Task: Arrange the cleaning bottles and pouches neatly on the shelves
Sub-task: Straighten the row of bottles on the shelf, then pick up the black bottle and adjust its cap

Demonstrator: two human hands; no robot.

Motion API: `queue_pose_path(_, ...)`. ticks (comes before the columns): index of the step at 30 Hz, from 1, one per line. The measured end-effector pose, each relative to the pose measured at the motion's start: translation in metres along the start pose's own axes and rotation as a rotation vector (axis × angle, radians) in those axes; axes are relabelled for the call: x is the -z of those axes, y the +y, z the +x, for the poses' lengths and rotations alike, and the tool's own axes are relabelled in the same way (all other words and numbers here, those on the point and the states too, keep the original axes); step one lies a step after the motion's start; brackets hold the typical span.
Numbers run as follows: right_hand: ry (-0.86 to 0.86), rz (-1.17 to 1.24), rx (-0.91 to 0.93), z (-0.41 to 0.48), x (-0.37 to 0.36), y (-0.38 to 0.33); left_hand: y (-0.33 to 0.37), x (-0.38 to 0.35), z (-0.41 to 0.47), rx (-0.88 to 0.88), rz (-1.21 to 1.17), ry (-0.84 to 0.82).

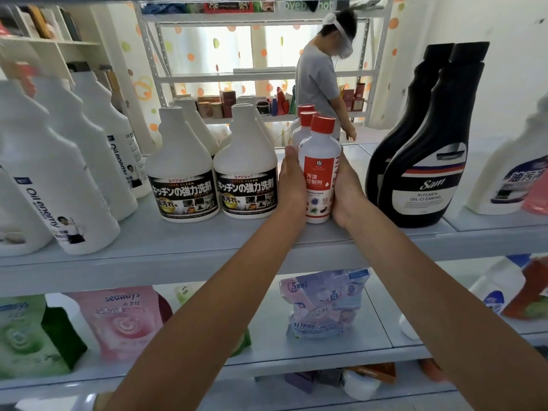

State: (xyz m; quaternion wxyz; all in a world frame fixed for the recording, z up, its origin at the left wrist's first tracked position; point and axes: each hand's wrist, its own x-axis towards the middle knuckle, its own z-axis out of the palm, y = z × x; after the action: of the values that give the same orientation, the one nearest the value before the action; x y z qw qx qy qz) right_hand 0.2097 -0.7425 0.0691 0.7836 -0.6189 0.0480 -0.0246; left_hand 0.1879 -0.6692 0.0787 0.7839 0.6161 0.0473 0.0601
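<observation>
A small white bottle with a red cap and red label (319,170) stands upright on the upper grey shelf (178,247), first in a row of similar red-capped bottles (305,126). My left hand (292,182) presses its left side and my right hand (345,188) cups its right side, so both hands grip it. To its left stand two white jugs with black Japanese labels (184,185) (247,185). Two black Sam kitchen oil cleaning bottles (427,161) stand to its right.
Tall white Oil enemy bottles (59,185) fill the shelf's left end and a white bottle (510,179) the right end. The lower shelf (267,351) carries green and pink pouches (118,321) and a pale blue pouch (323,304). Behind the shelves stands a person (323,81).
</observation>
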Motion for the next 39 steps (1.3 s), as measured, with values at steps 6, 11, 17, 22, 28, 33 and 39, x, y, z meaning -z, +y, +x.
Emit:
queue_pose_path(6,0.002,-0.011,0.015,0.001,-0.004,0.0,0.001,-0.001,0.002,0.011,-0.001,0.004)
queue_pose_path(11,-0.027,-0.006,0.019,-0.004,-0.005,-0.001,0.002,0.0,-0.004,0.019,-0.037,-0.014)
queue_pose_path(17,0.005,-0.021,0.027,-0.013,-0.006,-0.005,0.002,0.002,-0.01,0.006,-0.03,-0.021)
queue_pose_path(22,0.022,-0.028,-0.011,-0.015,0.002,-0.004,0.001,0.01,-0.016,-0.001,0.101,-0.049)
queue_pose_path(28,0.032,-0.196,0.005,-0.049,0.03,0.006,-0.021,0.044,-0.06,-0.316,0.468,-0.071)
queue_pose_path(33,0.416,-0.31,0.507,-0.096,0.065,0.016,-0.087,0.067,-0.079,-0.894,1.16,0.175)
queue_pose_path(39,0.51,-0.339,0.544,-0.069,0.112,0.007,-0.127,0.074,-0.051,-1.34,1.488,0.413)
